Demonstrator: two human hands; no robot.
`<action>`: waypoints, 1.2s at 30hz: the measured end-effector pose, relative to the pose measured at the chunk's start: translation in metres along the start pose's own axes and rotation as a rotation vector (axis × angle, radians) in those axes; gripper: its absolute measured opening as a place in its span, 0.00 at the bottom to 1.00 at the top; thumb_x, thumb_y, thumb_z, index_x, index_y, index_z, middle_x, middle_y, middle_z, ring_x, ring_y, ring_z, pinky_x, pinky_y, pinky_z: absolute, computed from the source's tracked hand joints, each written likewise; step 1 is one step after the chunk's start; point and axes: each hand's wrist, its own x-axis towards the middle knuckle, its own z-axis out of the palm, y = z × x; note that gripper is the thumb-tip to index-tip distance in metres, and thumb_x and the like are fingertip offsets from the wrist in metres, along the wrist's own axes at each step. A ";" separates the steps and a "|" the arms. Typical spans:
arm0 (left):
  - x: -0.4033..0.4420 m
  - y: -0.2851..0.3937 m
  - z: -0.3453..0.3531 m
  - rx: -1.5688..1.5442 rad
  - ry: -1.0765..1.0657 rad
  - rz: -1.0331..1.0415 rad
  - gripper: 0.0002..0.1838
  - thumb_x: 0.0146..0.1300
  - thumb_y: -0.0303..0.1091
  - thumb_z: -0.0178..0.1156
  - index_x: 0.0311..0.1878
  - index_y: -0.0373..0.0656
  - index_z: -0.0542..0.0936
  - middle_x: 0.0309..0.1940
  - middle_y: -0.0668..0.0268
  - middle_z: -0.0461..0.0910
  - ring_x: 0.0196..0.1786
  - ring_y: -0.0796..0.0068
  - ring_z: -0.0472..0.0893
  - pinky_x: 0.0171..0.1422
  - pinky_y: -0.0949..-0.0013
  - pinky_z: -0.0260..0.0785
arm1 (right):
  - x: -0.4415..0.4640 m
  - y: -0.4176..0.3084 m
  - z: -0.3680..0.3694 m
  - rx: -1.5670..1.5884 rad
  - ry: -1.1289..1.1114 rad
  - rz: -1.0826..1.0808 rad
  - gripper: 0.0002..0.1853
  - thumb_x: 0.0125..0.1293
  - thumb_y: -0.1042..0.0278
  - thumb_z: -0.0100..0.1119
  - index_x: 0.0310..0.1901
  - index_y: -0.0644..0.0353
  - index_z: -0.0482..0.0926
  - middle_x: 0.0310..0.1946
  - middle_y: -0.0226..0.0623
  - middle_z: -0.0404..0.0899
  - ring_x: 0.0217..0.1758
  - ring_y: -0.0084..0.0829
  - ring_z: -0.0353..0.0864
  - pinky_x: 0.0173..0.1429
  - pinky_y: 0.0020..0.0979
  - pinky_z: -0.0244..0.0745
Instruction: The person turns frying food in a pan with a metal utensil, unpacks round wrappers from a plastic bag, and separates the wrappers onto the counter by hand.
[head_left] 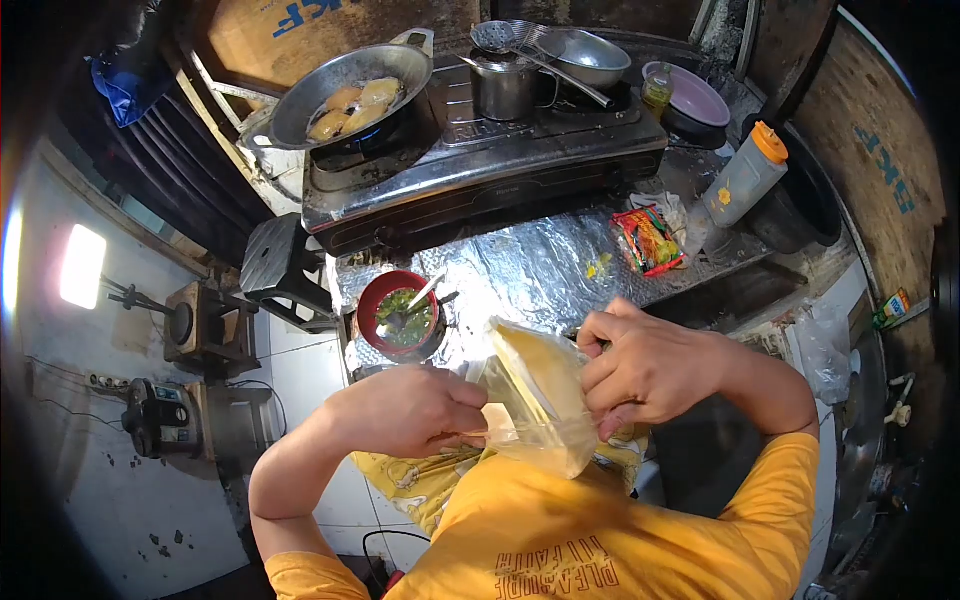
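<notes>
Plastic bag (560, 395), center: contents too blurred to name; right side was covered by the right hand's grip (645, 365), whose fingertips were partly hidden. Left hand's grip (420, 405): fingertips weren't clear either. Spoon (428, 290), left of center: lower end was lost in the bowl (366, 318). Packet (650, 240), right of center: lettering was too small to read. Yellow shirt (680, 525) was cut off by the bottom edge.

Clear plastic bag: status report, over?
Left hand, right hand: both gripping clear plastic bag. Yellowish contents showing. Round red bowl beyond, apart. Nothing visibly in the way.
</notes>
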 end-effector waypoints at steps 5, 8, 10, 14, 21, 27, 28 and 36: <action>-0.006 0.001 -0.005 0.062 0.042 0.095 0.09 0.63 0.36 0.64 0.36 0.40 0.81 0.30 0.63 0.74 0.34 0.59 0.80 0.38 0.60 0.72 | -0.015 0.007 -0.005 0.103 0.076 0.041 0.09 0.54 0.51 0.70 0.29 0.43 0.84 0.31 0.12 0.78 0.49 0.30 0.66 0.53 0.39 0.55; -0.008 -0.002 -0.004 0.037 0.062 0.105 0.09 0.63 0.36 0.64 0.36 0.40 0.81 0.28 0.63 0.73 0.34 0.59 0.80 0.38 0.60 0.73 | -0.020 0.007 -0.002 0.059 0.061 0.073 0.08 0.53 0.52 0.71 0.30 0.42 0.85 0.32 0.11 0.79 0.50 0.30 0.66 0.54 0.38 0.55; -0.009 -0.001 -0.004 0.041 0.075 0.106 0.08 0.61 0.35 0.65 0.37 0.40 0.81 0.28 0.63 0.72 0.33 0.60 0.80 0.37 0.61 0.73 | -0.023 0.006 -0.004 0.053 0.071 0.085 0.08 0.53 0.52 0.71 0.30 0.42 0.85 0.33 0.11 0.79 0.50 0.30 0.66 0.54 0.38 0.55; -0.007 0.014 -0.012 0.158 0.098 0.007 0.09 0.56 0.32 0.67 0.39 0.44 0.82 0.27 0.66 0.70 0.33 0.65 0.80 0.35 0.64 0.74 | -0.024 -0.002 -0.007 -0.045 0.094 0.116 0.09 0.53 0.51 0.71 0.32 0.43 0.86 0.37 0.14 0.80 0.55 0.32 0.67 0.55 0.40 0.57; 0.012 0.048 -0.003 0.241 0.279 0.019 0.11 0.52 0.29 0.68 0.40 0.48 0.83 0.28 0.68 0.71 0.31 0.68 0.80 0.33 0.65 0.74 | -0.021 -0.022 -0.016 -0.031 0.151 0.205 0.13 0.57 0.50 0.68 0.36 0.48 0.86 0.47 0.24 0.81 0.60 0.38 0.67 0.59 0.45 0.59; 0.021 0.051 -0.002 0.282 0.198 0.039 0.11 0.53 0.29 0.60 0.41 0.44 0.79 0.33 0.65 0.71 0.34 0.66 0.80 0.35 0.67 0.75 | 0.006 -0.032 -0.004 -0.079 0.691 0.215 0.11 0.58 0.67 0.65 0.37 0.64 0.77 0.45 0.48 0.78 0.43 0.44 0.78 0.50 0.40 0.72; 0.022 0.054 -0.003 0.286 0.194 0.038 0.11 0.53 0.29 0.60 0.41 0.44 0.79 0.33 0.65 0.71 0.34 0.66 0.80 0.35 0.67 0.75 | 0.013 -0.032 -0.003 -0.079 0.696 0.213 0.11 0.58 0.67 0.65 0.37 0.64 0.77 0.45 0.48 0.78 0.43 0.44 0.78 0.50 0.40 0.72; 0.021 0.058 -0.001 0.296 0.169 0.076 0.09 0.53 0.29 0.59 0.39 0.41 0.78 0.33 0.65 0.71 0.35 0.67 0.80 0.37 0.65 0.75 | 0.045 0.006 0.012 -0.023 0.365 0.432 0.08 0.58 0.66 0.59 0.34 0.60 0.83 0.29 0.43 0.82 0.38 0.47 0.83 0.45 0.44 0.76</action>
